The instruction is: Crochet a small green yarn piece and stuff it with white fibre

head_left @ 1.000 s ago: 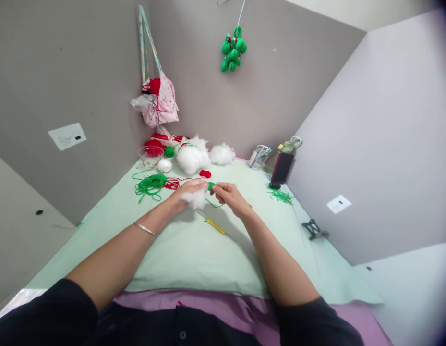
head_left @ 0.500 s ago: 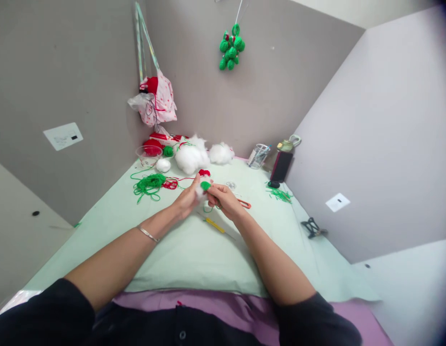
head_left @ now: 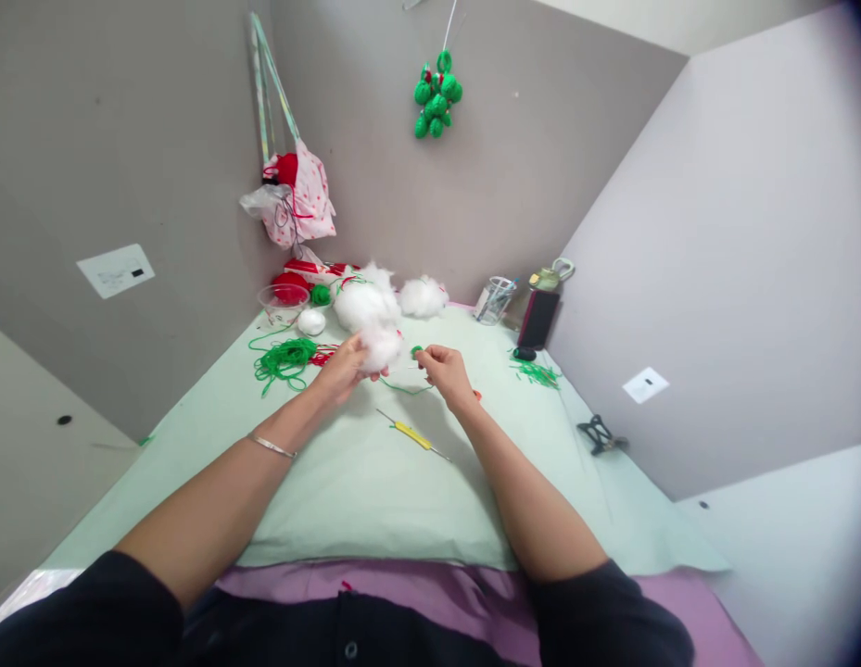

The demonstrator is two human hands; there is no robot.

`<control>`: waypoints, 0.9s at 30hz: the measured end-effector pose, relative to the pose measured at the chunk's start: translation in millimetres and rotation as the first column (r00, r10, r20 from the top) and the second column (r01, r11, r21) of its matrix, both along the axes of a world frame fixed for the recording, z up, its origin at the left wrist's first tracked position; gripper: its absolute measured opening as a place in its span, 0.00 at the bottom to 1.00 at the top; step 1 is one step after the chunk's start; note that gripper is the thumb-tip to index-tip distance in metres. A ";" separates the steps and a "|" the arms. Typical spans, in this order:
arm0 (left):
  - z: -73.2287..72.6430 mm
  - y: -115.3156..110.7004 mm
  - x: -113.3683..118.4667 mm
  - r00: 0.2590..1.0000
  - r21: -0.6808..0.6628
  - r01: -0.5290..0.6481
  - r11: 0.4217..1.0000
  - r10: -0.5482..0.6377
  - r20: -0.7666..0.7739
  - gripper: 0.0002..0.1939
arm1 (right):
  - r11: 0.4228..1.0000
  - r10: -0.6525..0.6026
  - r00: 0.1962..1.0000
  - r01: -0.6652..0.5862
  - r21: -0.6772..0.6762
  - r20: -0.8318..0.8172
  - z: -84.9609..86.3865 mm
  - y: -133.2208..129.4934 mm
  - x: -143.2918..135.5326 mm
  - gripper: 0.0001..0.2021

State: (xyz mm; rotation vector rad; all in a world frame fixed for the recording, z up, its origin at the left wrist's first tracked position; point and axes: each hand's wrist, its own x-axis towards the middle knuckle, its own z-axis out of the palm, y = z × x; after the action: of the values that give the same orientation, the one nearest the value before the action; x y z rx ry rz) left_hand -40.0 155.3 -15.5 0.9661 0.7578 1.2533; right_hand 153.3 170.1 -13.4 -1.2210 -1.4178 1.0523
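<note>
My left hand (head_left: 343,369) is closed around a fluffy wad of white stuffing (head_left: 381,348), which bulges out past the fingers. My right hand (head_left: 445,372), a little apart to the right, pinches a small green crocheted piece (head_left: 417,352) at the fingertips. A thin pale line shows by those fingertips, too small to name. From near the right hand a loose green strand (head_left: 402,389) runs back toward the left one. Below both hands a yellow-handled crochet hook (head_left: 412,434) lies slanted on the pale green cloth (head_left: 347,500).
Tangled green yarn (head_left: 284,361) lies left of my hands. Behind them sit a large stuffing heap (head_left: 360,301), a smaller one (head_left: 424,296) and a clear tub (head_left: 284,301). Rightward are a pen cup (head_left: 495,301), a phone (head_left: 539,320), green yarn scraps (head_left: 538,372) and a black stand (head_left: 601,435).
My hands have moved apart. The green piece has gone right with my right hand, while my left hand has shifted left and its white stuffing now shows more fully.
</note>
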 end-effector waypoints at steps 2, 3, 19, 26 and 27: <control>3.3 -3.5 2.6 0.999 -0.005 0.042 0.999 -0.042 -0.018 0.17 | 1.000 0.010 1.000 -0.011 0.015 0.024 -3.7 1.3 0.3 0.17; 3.9 -5.1 5.0 0.998 -0.009 0.063 0.998 -0.063 -0.027 0.17 | 1.000 0.023 0.999 -0.023 0.018 0.030 -5.3 1.3 -0.1 0.17; -19.9 4.0 10.7 0.980 -0.008 -0.077 0.997 0.074 -0.185 0.20 | 0.955 0.278 0.946 -0.291 -0.059 -0.165 5.5 -10.5 -3.6 0.24; -15.2 1.4 9.0 0.934 0.131 -0.210 0.969 0.238 -0.268 0.17 | 0.956 0.260 0.948 -0.280 -0.087 -0.185 7.1 -11.6 -6.0 0.18; -11.7 0.6 7.1 0.930 0.154 -0.223 0.963 0.257 -0.262 0.18 | 0.960 0.244 0.948 -0.266 -0.087 -0.204 7.8 -10.6 -5.1 0.19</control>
State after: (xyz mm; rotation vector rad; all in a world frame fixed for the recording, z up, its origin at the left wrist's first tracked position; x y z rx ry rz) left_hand -32.9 155.9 -27.2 1.1945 1.0558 1.4043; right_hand 148.2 159.5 -5.6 -1.0007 -1.4052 1.4072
